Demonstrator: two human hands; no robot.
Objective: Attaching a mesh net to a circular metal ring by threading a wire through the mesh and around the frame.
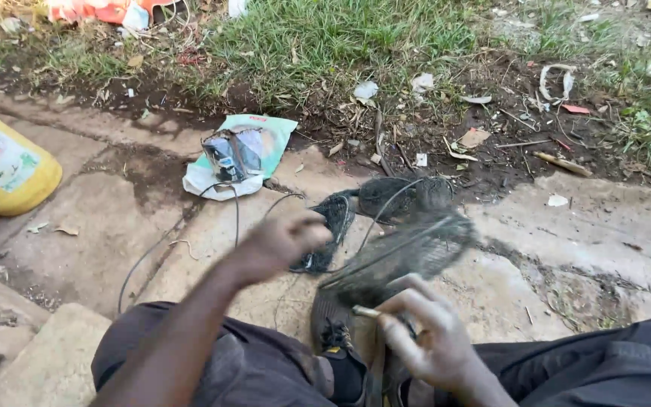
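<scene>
I sit on concrete with a dark shoe [397,260] propped between my knees, its upper part blurred. My right hand [431,339] rests on the shoe's near end and pinches a thin pale tool [365,310]. My left hand [284,243], blurred, is a closed fist raised left of the shoe, and it seems to grip a black thread [374,260] that runs to the shoe. More of this thread loops away over the slab to the left. Other dark shoe pieces [404,196] lie on the ground just beyond.
A yellow jerrycan [1,166] lies at the far left. A green and white plastic bag [265,139] with a small shiny packet on it sits ahead on the slab. Behind it are wet soil, grass and scattered litter [555,79].
</scene>
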